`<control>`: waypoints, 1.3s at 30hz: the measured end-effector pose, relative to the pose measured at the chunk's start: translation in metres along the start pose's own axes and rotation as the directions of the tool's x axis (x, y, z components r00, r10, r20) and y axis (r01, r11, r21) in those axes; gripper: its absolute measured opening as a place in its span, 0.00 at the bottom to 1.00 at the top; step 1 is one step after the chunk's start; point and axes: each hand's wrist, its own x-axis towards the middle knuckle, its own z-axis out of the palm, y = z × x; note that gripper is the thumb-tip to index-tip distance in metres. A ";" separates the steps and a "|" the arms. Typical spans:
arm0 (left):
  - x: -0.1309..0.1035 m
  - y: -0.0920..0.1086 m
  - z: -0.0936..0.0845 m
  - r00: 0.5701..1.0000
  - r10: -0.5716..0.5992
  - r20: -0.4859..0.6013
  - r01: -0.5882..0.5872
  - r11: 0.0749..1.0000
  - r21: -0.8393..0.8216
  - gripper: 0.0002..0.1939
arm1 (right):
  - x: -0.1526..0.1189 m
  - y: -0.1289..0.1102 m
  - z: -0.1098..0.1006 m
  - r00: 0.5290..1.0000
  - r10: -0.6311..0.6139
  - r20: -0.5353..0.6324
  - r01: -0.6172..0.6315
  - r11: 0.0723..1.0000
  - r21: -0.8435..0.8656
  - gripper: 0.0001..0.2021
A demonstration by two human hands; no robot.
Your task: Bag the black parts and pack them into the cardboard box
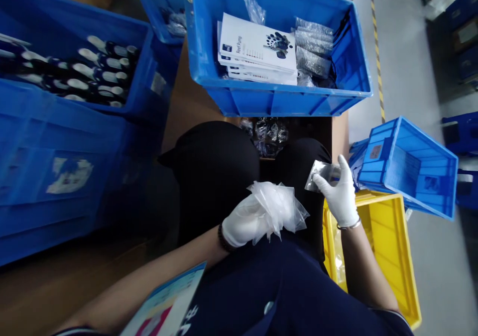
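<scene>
Far left, a blue crate (33, 147) with a scuffed pale label; just behind it, a blue bin (130, 35) holding rows of dark-and-white parts (97, 69). Next, an open carton (177, 107) beyond the seated person's dark-clad knees, wrapped parts (267, 133) glinting inside. Left hand (241, 221), white-gloved, over the lap: clear plastic bags (280, 209) bunched in its hold, corners fanning out to the right; fingertips hidden under the plastic, so I cannot tell how they close. Over the carton, a larger blue bin (269, 102): stacked booklets (257, 47), top one printed "Reef Pump", then bubble-wrapped packets (313, 42) and black cables (339, 25) to their right. Right hand (341, 196), also gloved, near the right knee and apart from the left: thumb pressing a small silvery packet (315, 174), pinching it, index finger raised clear; remaining fingers mostly hidden from me. Below that wrist, a yellow crate (407, 261). Beyond, striped floor tape (377, 52); far right, a tilted light-blue tote (384, 137).
</scene>
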 end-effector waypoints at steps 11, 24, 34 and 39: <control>0.010 0.002 0.015 0.999 -0.006 0.053 0.007 1.000 -0.024 0.12 | -0.015 -0.032 -0.025 0.962 -0.254 0.104 0.226 0.948 0.225 0.24; 0.027 0.005 0.049 0.976 0.079 0.205 -0.103 0.988 0.112 0.11 | -0.013 -0.087 -0.042 0.871 -0.355 0.338 0.255 0.917 0.306 0.15; 0.027 0.007 0.047 0.976 0.103 0.191 -0.129 0.983 0.133 0.13 | -0.014 -0.071 -0.039 0.960 -0.215 0.178 0.118 0.890 0.440 0.09; 0.026 0.008 0.048 0.964 0.107 0.243 -0.129 0.989 0.077 0.08 | -0.001 -0.052 -0.047 0.920 -0.386 0.075 0.368 0.912 0.181 0.04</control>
